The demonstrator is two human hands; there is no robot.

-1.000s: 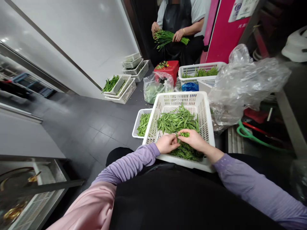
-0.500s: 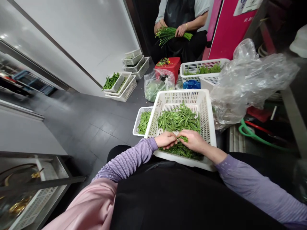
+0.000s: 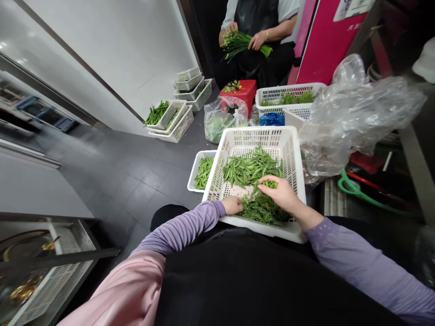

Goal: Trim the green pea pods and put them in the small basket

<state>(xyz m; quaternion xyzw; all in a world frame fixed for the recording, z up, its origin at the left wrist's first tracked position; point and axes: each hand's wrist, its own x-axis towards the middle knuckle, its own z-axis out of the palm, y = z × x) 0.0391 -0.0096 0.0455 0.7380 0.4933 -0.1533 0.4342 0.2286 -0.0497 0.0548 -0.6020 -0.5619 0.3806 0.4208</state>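
A large white basket (image 3: 297, 170) sits on my lap. Flat green pea pods (image 3: 249, 167) are heaped in its far half, and a darker heap of thin green trimmings (image 3: 263, 209) lies in the near half. My right hand (image 3: 280, 192) is closed on several pea pods (image 3: 270, 184) above the middle of the basket. Low at the near left of the basket, my left hand (image 3: 233, 205) is closed beside the trimmings; its fingertips are hidden, so what it may hold cannot be made out.
A small white basket of pods (image 3: 192, 176) stands at the left. Beyond are a red stool (image 3: 243, 93), a bagged green vegetable (image 3: 217, 124), stacked baskets (image 3: 180, 131) and a large clear plastic bag (image 3: 356, 117). A co-worker's hands (image 3: 257, 40) hold long green stems.
My hands have parted. The left has dropped towards the near trimmings, while the right has lifted slightly up and right with the pea pods.
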